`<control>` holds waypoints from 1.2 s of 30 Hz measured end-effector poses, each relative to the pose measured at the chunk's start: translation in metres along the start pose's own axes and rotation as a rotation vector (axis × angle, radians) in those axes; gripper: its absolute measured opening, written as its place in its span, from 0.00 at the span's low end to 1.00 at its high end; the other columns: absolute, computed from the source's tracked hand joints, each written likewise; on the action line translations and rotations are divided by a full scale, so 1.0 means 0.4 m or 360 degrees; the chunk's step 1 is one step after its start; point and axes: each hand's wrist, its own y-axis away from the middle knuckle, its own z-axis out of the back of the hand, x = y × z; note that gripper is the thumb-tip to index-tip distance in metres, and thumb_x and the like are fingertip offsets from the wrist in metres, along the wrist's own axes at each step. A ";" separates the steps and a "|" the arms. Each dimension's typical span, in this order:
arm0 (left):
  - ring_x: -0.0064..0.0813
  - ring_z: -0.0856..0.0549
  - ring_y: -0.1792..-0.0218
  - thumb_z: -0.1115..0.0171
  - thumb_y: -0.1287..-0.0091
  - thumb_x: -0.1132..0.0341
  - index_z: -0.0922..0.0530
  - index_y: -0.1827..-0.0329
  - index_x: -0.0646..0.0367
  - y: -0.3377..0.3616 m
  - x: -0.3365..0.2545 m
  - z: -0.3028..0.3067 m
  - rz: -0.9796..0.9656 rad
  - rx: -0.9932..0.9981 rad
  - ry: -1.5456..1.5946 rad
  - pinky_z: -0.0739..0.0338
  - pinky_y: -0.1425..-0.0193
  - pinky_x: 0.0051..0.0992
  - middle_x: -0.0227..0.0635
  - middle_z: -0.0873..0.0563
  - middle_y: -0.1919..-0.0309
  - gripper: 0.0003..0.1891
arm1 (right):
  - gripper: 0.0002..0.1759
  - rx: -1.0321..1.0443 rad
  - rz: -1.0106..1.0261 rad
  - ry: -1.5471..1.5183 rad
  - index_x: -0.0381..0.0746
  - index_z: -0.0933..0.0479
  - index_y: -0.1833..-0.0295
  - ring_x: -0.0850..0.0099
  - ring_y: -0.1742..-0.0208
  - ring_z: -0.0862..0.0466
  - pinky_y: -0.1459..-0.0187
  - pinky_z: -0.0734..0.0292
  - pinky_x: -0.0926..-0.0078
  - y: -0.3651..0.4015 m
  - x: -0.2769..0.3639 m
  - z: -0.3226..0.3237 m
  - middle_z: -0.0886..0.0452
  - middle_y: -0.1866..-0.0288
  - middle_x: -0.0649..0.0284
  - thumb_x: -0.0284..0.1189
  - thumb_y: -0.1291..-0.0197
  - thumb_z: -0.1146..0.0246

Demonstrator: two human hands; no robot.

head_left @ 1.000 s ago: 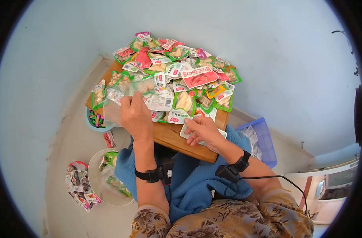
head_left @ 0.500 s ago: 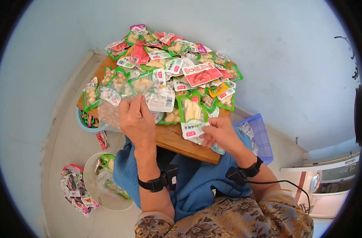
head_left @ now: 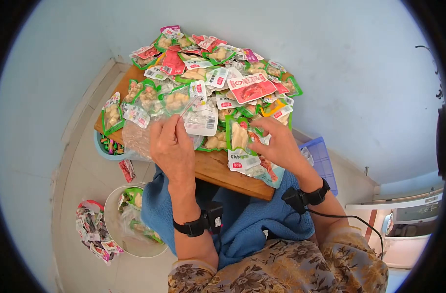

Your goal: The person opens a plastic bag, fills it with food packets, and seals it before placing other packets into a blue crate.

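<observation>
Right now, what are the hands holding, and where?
Left hand pinches a clear plastic bag at its top edge; right hand grips a few snack packets by their upper edges.

The right hand (head_left: pixel 281 146) left the near edge of the board (head_left: pixel 218 172), where it had lain flat on a packet. It rose toward the pile (head_left: pixel 208 73), gripping a green packet (head_left: pixel 239 134) with others hanging beneath it. The left hand (head_left: pixel 173 149), pinching the clear bag (head_left: pixel 136 137), shifted slightly upward and rightward.

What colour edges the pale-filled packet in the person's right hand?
Green, seen in the head view: the packet in the right hand.
</observation>
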 end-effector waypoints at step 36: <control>0.35 0.19 0.71 0.33 0.40 0.76 0.15 0.59 0.61 -0.008 -0.005 0.010 0.0084 -0.0001 0.0023 0.25 0.69 0.31 0.38 0.20 0.70 0.06 | 0.17 0.0300 -0.0817 -0.0367 0.34 0.22 0.75 0.75 0.87 0.25 0.82 0.28 0.69 0.090 -0.001 -0.038 0.20 0.81 0.60 0.37 0.47 0.27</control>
